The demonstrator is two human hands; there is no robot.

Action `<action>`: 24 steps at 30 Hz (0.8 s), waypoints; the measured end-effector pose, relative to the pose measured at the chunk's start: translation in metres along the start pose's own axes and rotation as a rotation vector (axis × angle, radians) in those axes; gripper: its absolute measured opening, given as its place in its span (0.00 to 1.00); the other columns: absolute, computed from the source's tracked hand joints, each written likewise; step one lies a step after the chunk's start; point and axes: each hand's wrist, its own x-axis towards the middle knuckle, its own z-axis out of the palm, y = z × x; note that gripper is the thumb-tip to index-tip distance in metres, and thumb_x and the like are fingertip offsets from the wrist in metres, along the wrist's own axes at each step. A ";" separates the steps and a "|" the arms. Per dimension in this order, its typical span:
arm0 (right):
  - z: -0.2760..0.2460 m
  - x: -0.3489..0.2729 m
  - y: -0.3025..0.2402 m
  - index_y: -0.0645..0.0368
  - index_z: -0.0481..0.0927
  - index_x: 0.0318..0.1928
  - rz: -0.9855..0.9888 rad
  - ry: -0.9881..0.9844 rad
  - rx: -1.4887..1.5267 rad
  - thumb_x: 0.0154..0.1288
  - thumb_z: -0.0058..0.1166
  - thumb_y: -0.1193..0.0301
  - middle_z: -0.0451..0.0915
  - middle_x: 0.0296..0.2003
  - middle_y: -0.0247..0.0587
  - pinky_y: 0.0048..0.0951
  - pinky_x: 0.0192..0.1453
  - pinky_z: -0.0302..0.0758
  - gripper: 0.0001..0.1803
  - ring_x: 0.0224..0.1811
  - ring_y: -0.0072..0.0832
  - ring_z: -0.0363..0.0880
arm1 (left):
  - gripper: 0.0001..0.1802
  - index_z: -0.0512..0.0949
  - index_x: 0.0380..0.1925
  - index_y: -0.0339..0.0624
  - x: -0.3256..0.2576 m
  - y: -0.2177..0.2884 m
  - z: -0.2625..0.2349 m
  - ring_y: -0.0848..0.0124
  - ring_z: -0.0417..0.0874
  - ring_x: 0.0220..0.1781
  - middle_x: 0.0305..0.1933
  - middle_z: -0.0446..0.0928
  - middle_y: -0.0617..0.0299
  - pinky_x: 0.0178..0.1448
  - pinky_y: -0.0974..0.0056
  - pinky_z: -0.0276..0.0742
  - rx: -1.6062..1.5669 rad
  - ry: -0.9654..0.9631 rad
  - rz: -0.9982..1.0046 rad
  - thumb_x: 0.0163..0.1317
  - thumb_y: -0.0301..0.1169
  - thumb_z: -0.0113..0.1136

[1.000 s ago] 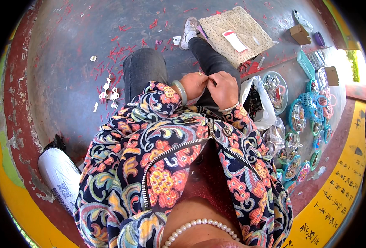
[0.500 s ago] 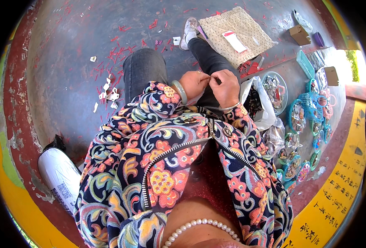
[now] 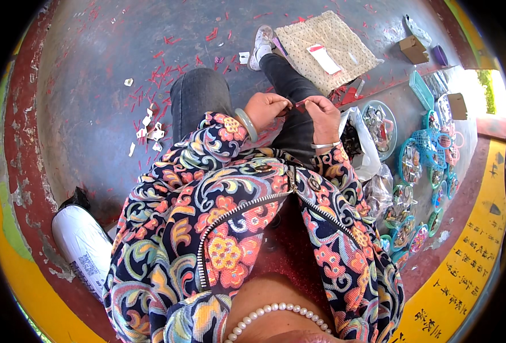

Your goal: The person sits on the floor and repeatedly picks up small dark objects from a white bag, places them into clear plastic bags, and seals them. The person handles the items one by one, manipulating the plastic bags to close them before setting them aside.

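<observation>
Above my outstretched thigh in dark trousers (image 3: 290, 77), my two hands face each other with fingertips pinched. My left hand (image 3: 264, 111) wears a pale bangle (image 3: 246, 124); whatever lies in its pinch is too small to name. A small thin red piece (image 3: 300, 105) shows at the fingertips of my right hand (image 3: 323, 119), which has a silver bracelet (image 3: 325, 146) at its wrist. A narrow gap separates the hands. Beside the right wrist stands a white plastic bag (image 3: 367, 146) with dark contents.
Red scraps (image 3: 161, 74) and torn white pieces (image 3: 156, 131) litter the grey floor. A patterned cloth (image 3: 344, 43) lies beyond my shoe (image 3: 261, 43). On the right stand a round tub (image 3: 394, 123), several small baskets with packed items, a teal basket (image 3: 421, 91) and a cardboard box (image 3: 414, 49).
My hands have drawn slightly apart, the right one shifting rightward and turning more upright. The small red piece between the fingertips has come into sight.
</observation>
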 end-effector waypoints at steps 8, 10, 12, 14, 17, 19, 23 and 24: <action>-0.029 0.014 -0.001 0.66 0.77 0.31 -0.067 0.143 0.094 0.52 0.53 0.80 0.75 0.26 0.28 0.11 0.32 0.64 0.04 0.27 0.11 0.69 | 0.10 0.76 0.36 0.31 -0.003 0.013 -0.006 0.71 0.77 0.40 0.38 0.77 0.57 0.46 0.70 0.76 -0.368 0.069 -0.101 0.62 0.27 0.47; -0.044 0.021 -0.002 0.65 0.78 0.32 -0.076 0.223 0.097 0.52 0.53 0.80 0.76 0.26 0.30 0.12 0.33 0.65 0.05 0.27 0.13 0.70 | 0.10 0.75 0.36 0.30 -0.004 0.016 -0.006 0.71 0.77 0.41 0.38 0.76 0.56 0.46 0.69 0.76 -0.368 0.100 -0.101 0.62 0.26 0.47; -0.068 0.032 -0.004 0.65 0.78 0.32 -0.109 0.284 0.064 0.53 0.52 0.79 0.76 0.24 0.30 0.14 0.33 0.67 0.05 0.26 0.15 0.71 | 0.10 0.75 0.36 0.30 -0.004 0.017 -0.004 0.71 0.77 0.41 0.39 0.76 0.55 0.46 0.69 0.76 -0.382 0.111 -0.099 0.62 0.26 0.47; -0.092 0.047 0.006 0.63 0.80 0.31 -0.196 0.395 -0.153 0.52 0.53 0.77 0.77 0.24 0.30 0.16 0.33 0.68 0.06 0.26 0.15 0.72 | 0.10 0.74 0.37 0.30 -0.002 0.016 -0.004 0.70 0.77 0.41 0.39 0.76 0.55 0.46 0.69 0.76 -0.404 0.112 -0.090 0.61 0.26 0.47; -0.119 0.064 0.017 0.61 0.81 0.31 -0.228 0.520 -0.598 0.51 0.54 0.72 0.79 0.24 0.33 0.18 0.35 0.70 0.08 0.27 0.18 0.75 | 0.10 0.74 0.36 0.29 -0.005 0.018 -0.004 0.70 0.77 0.41 0.39 0.76 0.55 0.46 0.69 0.76 -0.374 0.141 -0.096 0.61 0.26 0.47; -0.126 0.068 0.018 0.58 0.81 0.32 -0.181 0.546 -0.805 0.50 0.54 0.68 0.80 0.25 0.36 0.20 0.37 0.71 0.09 0.28 0.21 0.77 | 0.10 0.74 0.36 0.29 -0.004 0.017 -0.005 0.70 0.77 0.41 0.39 0.76 0.55 0.46 0.69 0.76 -0.377 0.136 -0.097 0.61 0.26 0.48; -0.165 0.083 0.057 0.52 0.81 0.33 -0.092 0.462 -1.055 0.50 0.52 0.61 0.80 0.32 0.40 0.29 0.43 0.72 0.13 0.36 0.33 0.79 | 0.10 0.74 0.36 0.30 0.000 0.014 -0.003 0.71 0.77 0.40 0.38 0.76 0.55 0.46 0.69 0.76 -0.367 0.118 -0.111 0.61 0.27 0.48; -0.169 0.087 0.061 0.48 0.82 0.34 -0.047 0.388 -1.153 0.51 0.50 0.58 0.79 0.35 0.40 0.33 0.46 0.71 0.14 0.40 0.36 0.77 | 0.09 0.75 0.34 0.31 0.000 0.014 -0.003 0.72 0.77 0.39 0.37 0.76 0.57 0.44 0.70 0.75 -0.374 0.123 -0.109 0.61 0.27 0.48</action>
